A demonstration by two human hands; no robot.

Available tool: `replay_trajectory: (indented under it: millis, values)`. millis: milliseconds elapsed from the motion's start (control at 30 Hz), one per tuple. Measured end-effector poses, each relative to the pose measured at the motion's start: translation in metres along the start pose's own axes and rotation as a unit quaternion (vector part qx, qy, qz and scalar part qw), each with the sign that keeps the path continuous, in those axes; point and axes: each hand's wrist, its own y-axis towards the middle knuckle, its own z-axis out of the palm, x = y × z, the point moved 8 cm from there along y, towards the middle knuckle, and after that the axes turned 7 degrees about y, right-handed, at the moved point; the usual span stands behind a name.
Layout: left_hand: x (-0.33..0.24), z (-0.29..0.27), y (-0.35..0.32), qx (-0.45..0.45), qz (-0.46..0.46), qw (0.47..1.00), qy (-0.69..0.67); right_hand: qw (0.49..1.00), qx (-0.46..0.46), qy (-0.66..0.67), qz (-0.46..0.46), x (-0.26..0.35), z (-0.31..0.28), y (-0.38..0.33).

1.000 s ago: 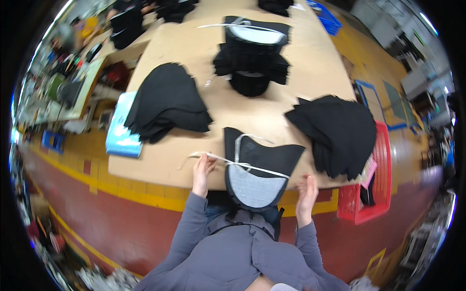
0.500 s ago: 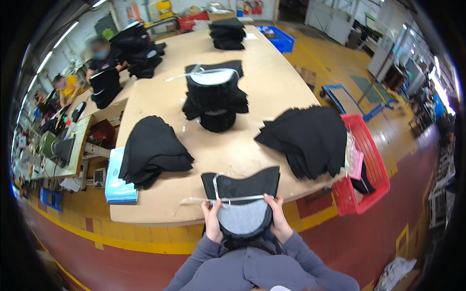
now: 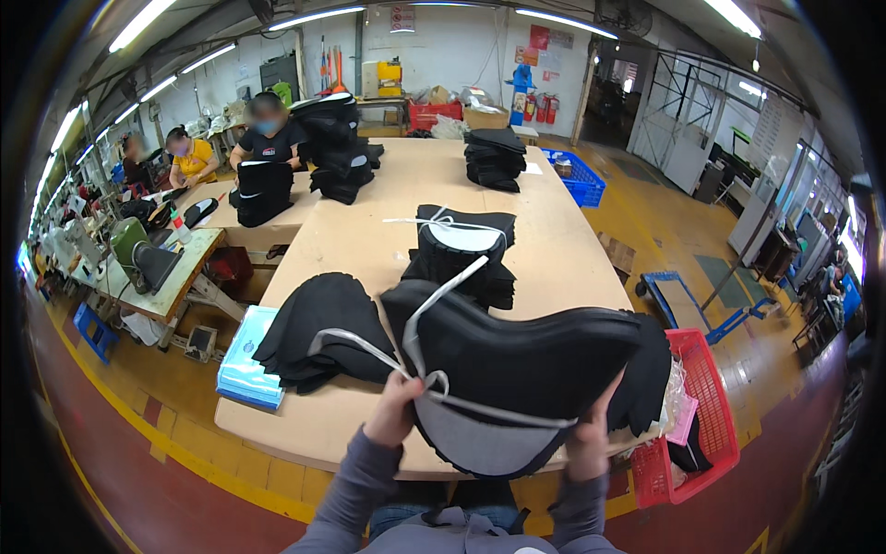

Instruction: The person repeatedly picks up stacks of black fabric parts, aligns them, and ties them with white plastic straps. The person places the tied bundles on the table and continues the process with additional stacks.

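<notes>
Both my hands hold up a bundle of black, curved cloth pieces (image 3: pixel 517 342) with a light grey piece (image 3: pixel 480 434) at its near end. A white tie strip (image 3: pixel 503 409) runs around it, knotted near my left hand (image 3: pixel 392 411), which is closed on the left edge. Gripping the opposite edge is my right hand (image 3: pixel 591 434), its fingers partly hidden behind the bundle. The bundle is raised and tilted above the table's near edge. Behind it stands a stack of tied black bundles (image 3: pixel 452 249), partly covered.
Loose black pieces (image 3: pixel 318 323) lie left on the table (image 3: pixel 563 268), beside blue packets (image 3: pixel 247 355); another black pile (image 3: pixel 653 379) is on the right. A red basket (image 3: pixel 715 397) adjoins the right edge. Two co-workers (image 3: pixel 272 138) (image 3: pixel 194 162) sit at the far left.
The bundle has risen from near my body at the table's front edge, forward and to the right, tilting up in both hands. My view has lifted to show more of the room.
</notes>
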Motion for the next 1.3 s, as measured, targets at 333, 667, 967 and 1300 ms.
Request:
replay_trajectory:
  millis: [333, 667, 967, 1300]
  values:
    - [0.007, 0.046, -0.032, 0.124, 0.265, 0.729, 0.619, 0.799, 0.370, -0.451, 0.146, -0.124, -0.022, -0.092]
    - [-0.021, 0.030, -0.029, 0.172, 0.259, 0.823, 0.475, 0.931, 0.046, -0.160, 0.326, -0.160, -0.067, -0.124]
    - [0.050, -0.193, -0.100, -0.326, 0.234, 0.648, 0.648, 0.955, -0.086, 0.262, 0.105, -0.139, 0.061, 0.090]
    - [0.066, -0.152, -0.096, -0.341, 0.336, 0.526, 0.703, 0.820, -0.464, 0.260, 0.211, -0.322, 0.024, 0.282]
